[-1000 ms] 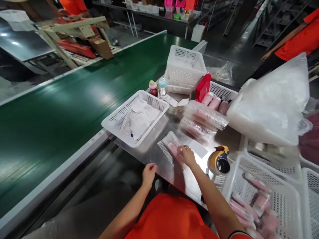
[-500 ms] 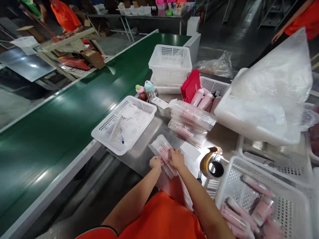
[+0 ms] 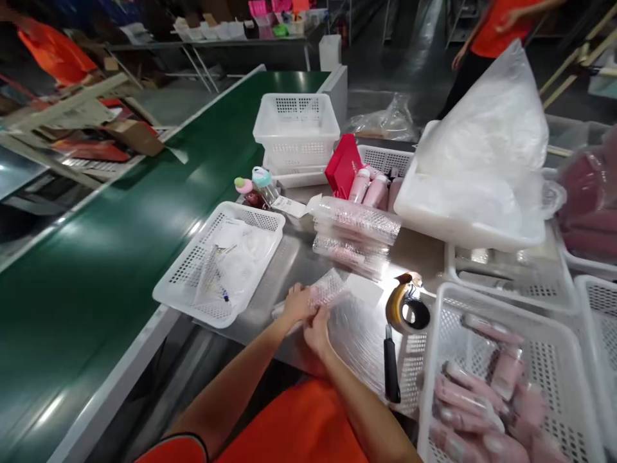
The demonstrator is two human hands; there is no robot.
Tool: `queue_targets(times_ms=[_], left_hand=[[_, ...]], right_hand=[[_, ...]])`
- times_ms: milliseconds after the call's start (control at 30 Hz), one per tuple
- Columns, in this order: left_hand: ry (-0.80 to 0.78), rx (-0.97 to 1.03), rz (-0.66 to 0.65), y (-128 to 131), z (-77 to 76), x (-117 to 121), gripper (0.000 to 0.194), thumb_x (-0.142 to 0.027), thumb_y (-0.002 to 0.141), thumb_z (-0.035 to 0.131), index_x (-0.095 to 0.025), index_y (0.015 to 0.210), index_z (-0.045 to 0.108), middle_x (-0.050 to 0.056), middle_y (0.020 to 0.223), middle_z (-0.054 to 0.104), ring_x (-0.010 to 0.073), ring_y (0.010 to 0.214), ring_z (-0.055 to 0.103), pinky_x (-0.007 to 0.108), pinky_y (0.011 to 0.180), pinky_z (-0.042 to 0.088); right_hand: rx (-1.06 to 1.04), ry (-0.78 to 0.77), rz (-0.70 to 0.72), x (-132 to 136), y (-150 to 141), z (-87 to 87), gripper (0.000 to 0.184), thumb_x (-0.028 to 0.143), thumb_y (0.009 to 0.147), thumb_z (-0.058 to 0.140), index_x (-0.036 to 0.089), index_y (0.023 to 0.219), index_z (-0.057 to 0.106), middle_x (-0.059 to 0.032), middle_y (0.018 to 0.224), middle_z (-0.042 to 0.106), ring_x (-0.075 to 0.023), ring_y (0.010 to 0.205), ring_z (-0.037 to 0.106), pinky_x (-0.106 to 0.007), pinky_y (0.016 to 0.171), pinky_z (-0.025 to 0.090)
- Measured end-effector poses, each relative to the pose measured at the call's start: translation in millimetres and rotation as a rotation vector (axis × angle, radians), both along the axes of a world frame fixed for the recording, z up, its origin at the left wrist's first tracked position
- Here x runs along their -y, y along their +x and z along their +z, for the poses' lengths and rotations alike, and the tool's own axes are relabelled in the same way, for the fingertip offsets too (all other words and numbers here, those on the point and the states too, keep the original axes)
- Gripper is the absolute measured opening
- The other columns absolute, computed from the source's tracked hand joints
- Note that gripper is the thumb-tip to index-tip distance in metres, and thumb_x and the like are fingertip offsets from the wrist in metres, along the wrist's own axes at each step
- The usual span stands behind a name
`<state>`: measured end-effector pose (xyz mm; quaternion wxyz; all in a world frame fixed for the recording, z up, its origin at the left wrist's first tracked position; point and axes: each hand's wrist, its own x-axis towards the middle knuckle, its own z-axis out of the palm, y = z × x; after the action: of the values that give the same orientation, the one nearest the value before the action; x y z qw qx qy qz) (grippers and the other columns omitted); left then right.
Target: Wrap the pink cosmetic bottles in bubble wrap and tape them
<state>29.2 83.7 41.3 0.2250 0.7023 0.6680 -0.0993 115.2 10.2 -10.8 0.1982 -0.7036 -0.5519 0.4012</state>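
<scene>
A bubble-wrapped pink bottle (image 3: 329, 288) lies slantwise over the near edge of the metal table (image 3: 282, 267). My left hand (image 3: 297, 304) is closed over the middle of the wrap, which shows on both sides of it. Just below and to the right, my right hand (image 3: 318, 329) pinches the lower side of the same bundle. Most fingertips are hidden. Behind my hands is a stack of similar bubble-wrapped bundles (image 3: 354, 235). A white sheet of paper (image 3: 365, 289) is right of the bundle, beside clear plastic film (image 3: 357, 337).
Left stands a white basket (image 3: 161, 289) with plastic bags. To the right are a black-handled knife (image 3: 391, 370), a tape roll (image 3: 405, 308) and a basket (image 3: 554, 325) of pink bottles. Farther back are two drink bottles (image 3: 263, 183) and stacked baskets (image 3: 296, 132). A green conveyor (image 3: 120, 257) runs alongside.
The bundle has turned, its far end now pointing right instead of left. My left hand has moved up over it, my right hand down. The view has swung right, showing the whole knife.
</scene>
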Motion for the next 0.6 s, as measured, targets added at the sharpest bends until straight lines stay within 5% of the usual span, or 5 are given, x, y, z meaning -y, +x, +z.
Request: queue_targets(times_ms=[133, 233, 400, 500, 600], left_hand=[[0.038, -0.064, -0.166, -4, 3.8, 11, 0.072, -0.023, 0.078, 0.072, -0.006, 0.143, 0.047, 0.022, 0.137, 0.056, 0.0362, 0.125, 0.052, 0.044, 0.106, 0.041], [0.092, -0.14, -0.212, -1, 1.1, 25, 0.067, -0.015, 0.082, 0.063, -0.004, 0.145, 0.043, 0.022, 0.135, 0.057, 0.034, 0.12, 0.054, 0.043, 0.102, 0.043], [0.113, -0.113, -0.465, -7, -1.2, 28, 0.075, -0.003, 0.075, 0.06, -0.009, 0.147, 0.042, 0.018, 0.136, 0.058, 0.0311, 0.12, 0.053, 0.041, 0.103, 0.042], [0.048, -0.062, -0.614, -15, -2.5, 26, 0.081, 0.002, 0.07, 0.057, -0.012, 0.148, 0.041, 0.017, 0.143, 0.054, 0.0302, 0.126, 0.051, 0.041, 0.107, 0.041], [0.022, 0.002, -0.65, -22, -6.9, 28, 0.083, 0.003, 0.07, 0.056, -0.012, 0.15, 0.039, 0.018, 0.143, 0.054, 0.0303, 0.127, 0.05, 0.043, 0.108, 0.041]], right_hand=[[-0.377, 0.064, -0.18, 17, -8, -23.0, 0.058, 0.007, 0.071, 0.053, 0.02, 0.127, 0.052, -0.0083, 0.109, 0.062, -0.023, 0.1, 0.065, -0.038, 0.089, 0.057], [-0.52, 0.059, -0.167, 23, 28, -21.1, 0.054, 0.014, 0.076, 0.053, 0.023, 0.129, 0.053, -0.005, 0.103, 0.065, -0.0212, 0.094, 0.066, -0.037, 0.088, 0.057], [0.228, 0.242, -0.507, 22, 130, 23.7, 0.046, 0.026, 0.09, 0.047, 0.014, 0.135, 0.048, -0.0194, 0.133, 0.058, -0.031, 0.127, 0.053, -0.049, 0.108, 0.043], [0.617, 0.088, -0.567, 7, 168, 45.4, 0.048, 0.028, 0.092, 0.052, 0.003, 0.132, 0.05, -0.0291, 0.129, 0.058, -0.0379, 0.127, 0.053, -0.049, 0.106, 0.042], [0.745, -0.15, -0.505, -15, 178, 50.1, 0.042, 0.03, 0.093, 0.057, 0.0, 0.122, 0.057, -0.0304, 0.117, 0.065, -0.0383, 0.114, 0.063, -0.047, 0.101, 0.044]])
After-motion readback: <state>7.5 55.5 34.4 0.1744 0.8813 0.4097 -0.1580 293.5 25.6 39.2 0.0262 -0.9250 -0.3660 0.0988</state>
